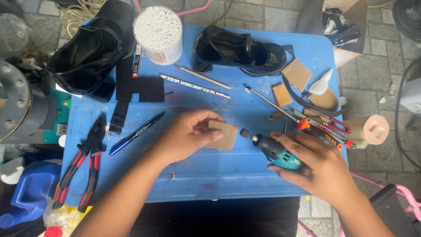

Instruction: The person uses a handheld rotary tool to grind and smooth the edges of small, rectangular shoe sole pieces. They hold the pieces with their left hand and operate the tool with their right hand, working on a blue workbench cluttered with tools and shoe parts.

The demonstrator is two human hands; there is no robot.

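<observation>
A tan leather piece (223, 135) is pinched flat in the left hand (186, 136), mid-table on the blue table (210, 175). A teal rotary tool (274, 150) is gripped by the right hand (318, 169), its small sanding drum just beside the piece's right edge; contact cannot be told. Red-handled pliers (83, 169) and a blue pen (136, 134) are laid to the left. A black shoe (239, 50), a tub of cotton swabs (158, 33) and tan scraps (297, 73) are placed farther back.
</observation>
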